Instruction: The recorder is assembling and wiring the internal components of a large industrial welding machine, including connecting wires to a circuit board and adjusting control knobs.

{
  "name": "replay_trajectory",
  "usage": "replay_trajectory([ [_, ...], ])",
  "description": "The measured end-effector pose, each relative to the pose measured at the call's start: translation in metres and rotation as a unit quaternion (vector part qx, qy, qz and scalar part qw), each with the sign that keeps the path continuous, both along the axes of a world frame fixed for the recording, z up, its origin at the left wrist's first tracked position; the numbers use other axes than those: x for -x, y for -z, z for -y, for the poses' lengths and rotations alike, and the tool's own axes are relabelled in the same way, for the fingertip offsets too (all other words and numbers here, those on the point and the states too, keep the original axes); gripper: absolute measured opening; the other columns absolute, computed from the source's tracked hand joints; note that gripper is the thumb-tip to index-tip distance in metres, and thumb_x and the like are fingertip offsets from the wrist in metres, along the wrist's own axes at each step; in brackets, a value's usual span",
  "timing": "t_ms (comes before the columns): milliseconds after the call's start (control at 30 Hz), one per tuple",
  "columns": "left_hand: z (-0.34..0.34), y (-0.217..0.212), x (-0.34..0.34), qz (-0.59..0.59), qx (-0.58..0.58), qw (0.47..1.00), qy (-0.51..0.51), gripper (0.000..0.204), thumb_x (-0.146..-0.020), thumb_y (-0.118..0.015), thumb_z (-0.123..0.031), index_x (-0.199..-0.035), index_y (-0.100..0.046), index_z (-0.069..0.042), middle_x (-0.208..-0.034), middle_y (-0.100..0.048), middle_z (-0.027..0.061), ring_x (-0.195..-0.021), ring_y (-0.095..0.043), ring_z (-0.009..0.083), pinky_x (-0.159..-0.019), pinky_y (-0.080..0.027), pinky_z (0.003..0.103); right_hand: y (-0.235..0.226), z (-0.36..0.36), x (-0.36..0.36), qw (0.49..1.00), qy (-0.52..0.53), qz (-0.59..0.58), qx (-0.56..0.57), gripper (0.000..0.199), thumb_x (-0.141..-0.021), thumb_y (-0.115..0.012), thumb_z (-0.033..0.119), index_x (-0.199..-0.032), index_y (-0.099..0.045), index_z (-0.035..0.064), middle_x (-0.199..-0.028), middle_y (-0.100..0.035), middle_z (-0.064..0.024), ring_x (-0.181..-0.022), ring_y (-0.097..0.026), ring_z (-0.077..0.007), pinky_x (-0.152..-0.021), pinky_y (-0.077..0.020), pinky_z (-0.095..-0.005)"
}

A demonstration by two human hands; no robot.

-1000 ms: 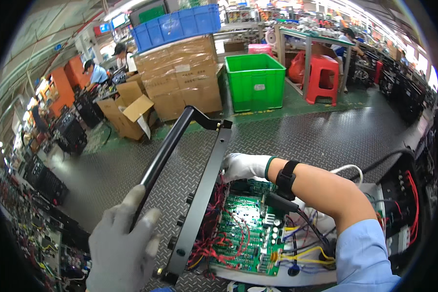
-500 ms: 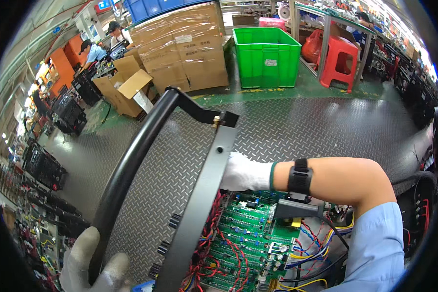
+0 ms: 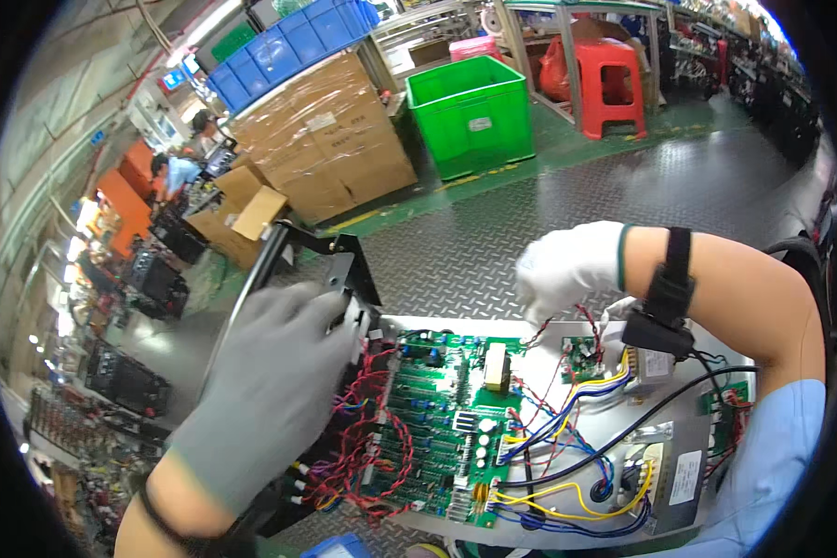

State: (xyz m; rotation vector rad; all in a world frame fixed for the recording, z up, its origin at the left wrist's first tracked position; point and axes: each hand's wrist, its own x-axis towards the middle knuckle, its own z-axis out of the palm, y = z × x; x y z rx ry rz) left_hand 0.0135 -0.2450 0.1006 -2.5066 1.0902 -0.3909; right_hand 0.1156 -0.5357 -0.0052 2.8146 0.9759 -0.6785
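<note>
An opened electronic unit lies before me, with a green circuit board (image 3: 437, 409) and bundles of coloured wires on its pale metal base (image 3: 567, 437). At its left stands a black front panel (image 3: 349, 270) with a black tubular handle (image 3: 268, 259). My left hand (image 3: 270, 391), in a grey glove, is closed over the panel's upper edge, its fingertips partly hidden. Beyond the base's far edge, my right hand (image 3: 572, 265), in a white glove, has its fingers curled close to red-and-black twisted wires (image 3: 591, 325). What those fingers hold is hidden.
A green bin (image 3: 470, 121), a wrapped carton stack (image 3: 325, 139) and a red stool (image 3: 612, 93) stand beyond the patterned metal floor (image 3: 456, 256). More black units (image 3: 153, 279) line the left side, where people work. A blue object (image 3: 335, 547) shows at the lower edge.
My left hand has gone from the handle to the panel's upper edge. My right hand has moved from behind the panel toward the right, and the view has tilted, showing more of the unit.
</note>
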Motion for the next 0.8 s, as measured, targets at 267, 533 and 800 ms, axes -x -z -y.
replay_trajectory([
  [267,0.083,0.084,-0.100,-0.053,-0.347,0.928,-0.125,0.021,-0.087,-0.058,-0.018,-0.096,-0.077,-0.016,-0.116,-0.067,0.0064,-0.122,-0.055,0.0235,-0.111,-0.032,0.045,0.035,0.011,0.013,0.998,-0.031,-0.059,-0.019,0.034,-0.080,-0.067,0.037,-0.096,-0.077,0.0085,-0.088,-0.074,-0.0149,-0.086,-0.071,-0.0344,-0.076,-0.0551,-0.0448],
  [533,0.038,0.141,-0.131,-0.125,-0.422,0.886,-0.144,0.034,-0.087,-0.059,-0.023,-0.117,-0.074,-0.017,-0.138,-0.057,0.0111,-0.140,-0.041,0.0308,-0.124,-0.012,0.054,0.048,0.021,0.001,0.983,-0.025,-0.142,-0.113,0.026,-0.076,-0.069,0.028,-0.086,-0.076,0.0055,-0.080,-0.073,-0.0150,-0.078,-0.072,-0.0342,-0.072,-0.0560,-0.0448],
  [800,0.062,0.130,-0.102,-0.070,-0.456,0.881,-0.104,0.036,-0.094,-0.055,-0.021,-0.125,-0.069,-0.010,-0.135,-0.057,0.0093,-0.139,-0.041,0.0301,-0.124,-0.002,0.061,0.049,0.025,0.011,0.983,-0.065,-0.056,-0.160,0.029,-0.075,-0.067,0.022,-0.094,-0.076,0.0023,-0.092,-0.074,-0.0177,-0.091,-0.071,-0.0363,-0.078,-0.0552,-0.0444],
])
